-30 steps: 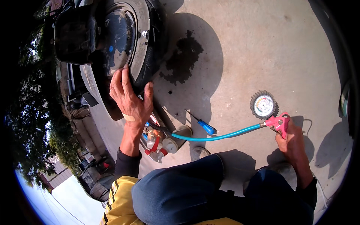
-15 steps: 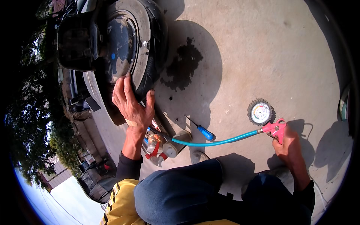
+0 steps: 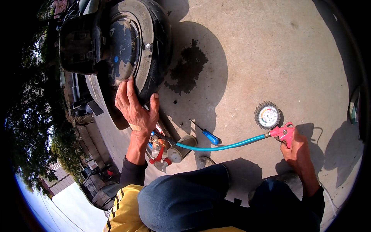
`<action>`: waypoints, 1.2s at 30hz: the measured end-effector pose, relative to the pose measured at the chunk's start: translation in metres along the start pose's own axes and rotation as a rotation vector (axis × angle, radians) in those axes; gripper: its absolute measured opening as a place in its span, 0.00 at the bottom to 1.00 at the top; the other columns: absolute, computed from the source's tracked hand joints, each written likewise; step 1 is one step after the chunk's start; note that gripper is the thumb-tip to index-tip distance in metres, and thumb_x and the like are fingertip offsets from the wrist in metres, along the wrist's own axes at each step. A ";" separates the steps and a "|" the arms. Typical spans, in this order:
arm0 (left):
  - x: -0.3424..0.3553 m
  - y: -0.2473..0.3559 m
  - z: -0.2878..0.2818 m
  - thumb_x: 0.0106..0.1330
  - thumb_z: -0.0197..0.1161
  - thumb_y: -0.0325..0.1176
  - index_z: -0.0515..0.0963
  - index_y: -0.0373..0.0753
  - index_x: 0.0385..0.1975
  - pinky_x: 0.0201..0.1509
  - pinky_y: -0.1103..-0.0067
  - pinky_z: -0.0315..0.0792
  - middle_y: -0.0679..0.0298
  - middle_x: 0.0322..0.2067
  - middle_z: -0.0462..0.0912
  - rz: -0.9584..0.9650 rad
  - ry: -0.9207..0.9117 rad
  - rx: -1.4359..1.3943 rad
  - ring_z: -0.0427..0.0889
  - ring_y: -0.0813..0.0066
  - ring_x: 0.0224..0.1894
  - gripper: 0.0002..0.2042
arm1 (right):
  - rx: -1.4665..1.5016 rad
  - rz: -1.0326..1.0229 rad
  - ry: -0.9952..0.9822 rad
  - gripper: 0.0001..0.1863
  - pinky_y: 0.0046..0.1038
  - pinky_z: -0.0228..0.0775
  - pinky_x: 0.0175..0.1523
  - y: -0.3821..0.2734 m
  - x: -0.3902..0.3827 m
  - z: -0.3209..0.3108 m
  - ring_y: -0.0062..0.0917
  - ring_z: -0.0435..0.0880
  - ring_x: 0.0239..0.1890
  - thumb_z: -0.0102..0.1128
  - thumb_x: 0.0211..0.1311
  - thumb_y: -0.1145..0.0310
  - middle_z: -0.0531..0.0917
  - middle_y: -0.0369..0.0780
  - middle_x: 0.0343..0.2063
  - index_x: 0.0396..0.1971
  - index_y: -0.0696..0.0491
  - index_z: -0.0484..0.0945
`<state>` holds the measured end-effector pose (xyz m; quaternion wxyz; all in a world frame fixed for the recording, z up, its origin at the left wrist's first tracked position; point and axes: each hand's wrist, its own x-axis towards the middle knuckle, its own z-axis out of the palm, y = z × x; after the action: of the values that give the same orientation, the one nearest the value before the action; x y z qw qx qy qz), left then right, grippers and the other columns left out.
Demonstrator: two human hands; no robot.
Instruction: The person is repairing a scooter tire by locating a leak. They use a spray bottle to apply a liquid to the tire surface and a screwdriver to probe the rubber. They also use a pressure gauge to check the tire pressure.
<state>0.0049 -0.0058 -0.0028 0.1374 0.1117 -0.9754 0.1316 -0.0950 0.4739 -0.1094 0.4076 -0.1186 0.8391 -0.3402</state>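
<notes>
My left hand (image 3: 135, 110) rests against the lower part of a scooter wheel. Its fingertips touch the rim beside the worn dark hub (image 3: 125, 48), while the thumb lies apart, by the black tyre (image 3: 159, 58). What is under the palm is hidden. In my right hand (image 3: 299, 152) is a pink tyre inflator gun (image 3: 285, 133), gripped by its handle. A round dial gauge (image 3: 268, 116) with a black rubber rim sits at the gun's far side. From the gun a turquoise hose (image 3: 222, 148) runs left and turns dark near my left wrist.
A blue-handled screwdriver (image 3: 211, 137) lies on the concrete between my hands. Next to the hose stand a tin can (image 3: 181, 150) and a jar with red-topped items (image 3: 159, 149). A dark wet stain (image 3: 189, 67) marks the ground right of the tyre. My bent knee (image 3: 174, 201) is below.
</notes>
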 end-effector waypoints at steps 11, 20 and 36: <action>0.005 0.006 -0.001 0.65 0.72 0.44 0.70 0.33 0.73 0.76 0.56 0.60 0.46 0.69 0.72 0.007 0.000 0.003 0.70 0.45 0.72 0.38 | 0.003 0.084 -0.068 0.17 0.47 0.78 0.38 0.000 0.001 -0.005 0.58 0.86 0.34 0.66 0.59 0.77 0.84 0.59 0.27 0.48 0.63 0.77; 0.001 0.003 0.005 0.63 0.73 0.47 0.72 0.32 0.73 0.77 0.57 0.57 0.44 0.67 0.73 -0.002 0.024 -0.003 0.71 0.46 0.71 0.40 | 0.019 0.099 -0.079 0.18 0.49 0.78 0.38 -0.003 0.003 -0.006 0.60 0.86 0.36 0.66 0.59 0.77 0.85 0.57 0.29 0.50 0.60 0.77; 0.005 0.006 -0.004 0.64 0.77 0.52 0.71 0.34 0.73 0.76 0.57 0.59 0.47 0.67 0.73 -0.031 -0.014 -0.013 0.71 0.47 0.71 0.42 | -0.031 0.017 -0.068 0.16 0.49 0.78 0.39 0.005 0.001 0.005 0.58 0.87 0.37 0.67 0.59 0.72 0.86 0.57 0.30 0.46 0.60 0.79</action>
<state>-0.0005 0.0000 0.0010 0.1335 0.1270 -0.9752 0.1222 -0.0915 0.4748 -0.1151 0.4371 -0.1292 0.8308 -0.3194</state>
